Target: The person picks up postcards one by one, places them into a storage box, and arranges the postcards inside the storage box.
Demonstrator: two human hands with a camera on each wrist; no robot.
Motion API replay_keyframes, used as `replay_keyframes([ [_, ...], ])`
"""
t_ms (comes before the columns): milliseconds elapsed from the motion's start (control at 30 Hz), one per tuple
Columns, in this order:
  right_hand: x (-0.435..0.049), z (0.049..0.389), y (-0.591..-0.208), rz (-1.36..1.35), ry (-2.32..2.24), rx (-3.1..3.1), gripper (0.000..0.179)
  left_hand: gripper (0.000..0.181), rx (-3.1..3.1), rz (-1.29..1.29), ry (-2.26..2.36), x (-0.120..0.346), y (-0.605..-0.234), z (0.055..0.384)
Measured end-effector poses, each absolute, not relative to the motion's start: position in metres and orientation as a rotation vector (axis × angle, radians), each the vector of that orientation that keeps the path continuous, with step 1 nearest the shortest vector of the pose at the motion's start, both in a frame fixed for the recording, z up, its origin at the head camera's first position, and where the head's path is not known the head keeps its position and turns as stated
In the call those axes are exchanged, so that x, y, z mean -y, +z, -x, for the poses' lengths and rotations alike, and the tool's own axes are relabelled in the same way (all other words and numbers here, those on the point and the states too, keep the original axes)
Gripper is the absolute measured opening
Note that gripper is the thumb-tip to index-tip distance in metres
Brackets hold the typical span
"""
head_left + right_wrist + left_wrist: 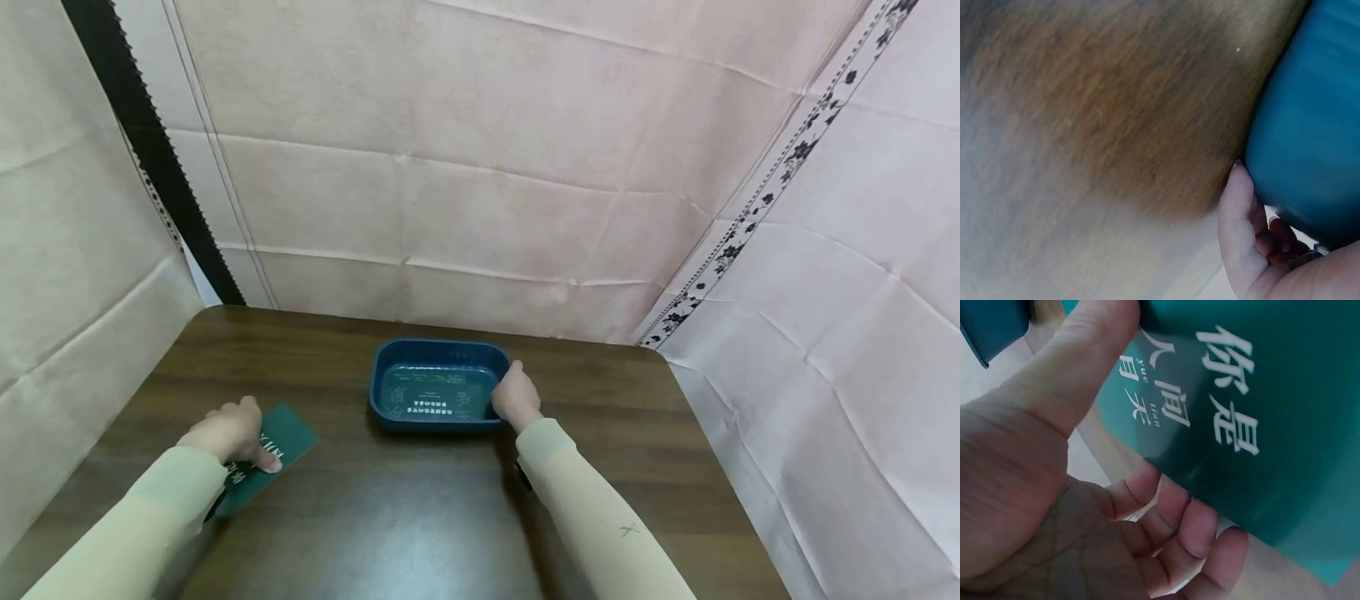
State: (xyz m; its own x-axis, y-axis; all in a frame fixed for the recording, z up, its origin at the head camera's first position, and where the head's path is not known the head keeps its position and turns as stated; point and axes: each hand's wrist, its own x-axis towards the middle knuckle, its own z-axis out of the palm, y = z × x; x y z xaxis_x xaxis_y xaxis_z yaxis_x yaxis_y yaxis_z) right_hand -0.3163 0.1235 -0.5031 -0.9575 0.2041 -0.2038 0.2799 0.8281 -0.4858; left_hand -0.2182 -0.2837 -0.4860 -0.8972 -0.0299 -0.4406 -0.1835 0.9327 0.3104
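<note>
My left hand [225, 429] holds a flat green book [294, 435] with white Chinese characters at the table's left side. In the left wrist view its thumb lies over the cover [1285, 394], while the other fingers bend under the lower edge, their tips hidden behind it. A dark blue rectangular tray [442, 427] with rounded corners stands near the middle of the table. Inside it lies a green rectangle [431, 387] with white print and line drawings. My right hand [517, 398] grips the tray's right end; the right wrist view shows its fingers curled against the outer wall [1310, 125].
The brown wooden table [420, 500] reflects light near its front. Pale creased cloth [495, 208] hangs behind it and along both sides. A black strip [165, 158] runs down the back left, a flowered border [757, 200] down the back right.
</note>
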Motion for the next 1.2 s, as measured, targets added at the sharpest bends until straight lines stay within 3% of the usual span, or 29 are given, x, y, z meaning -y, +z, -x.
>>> replay_keyframes([
  [333, -0.119, 0.311, -0.509, -0.391, -0.771, -2.855, 0.069, 0.107, -2.613, 0.033, 0.468, 0.304, -0.498, 0.221],
  [733, -0.122, 0.312, -0.504, -0.368, -0.809, -2.878, 0.067, 0.03, -2.553, -0.173, 0.753, 0.313, -0.491, 0.225],
  [1200, -0.123, 0.316, -0.503, -0.392, -0.832, -2.861, 0.068, 0.019, -2.474, -0.16, 0.899, 0.308, -0.492, 0.23],
])
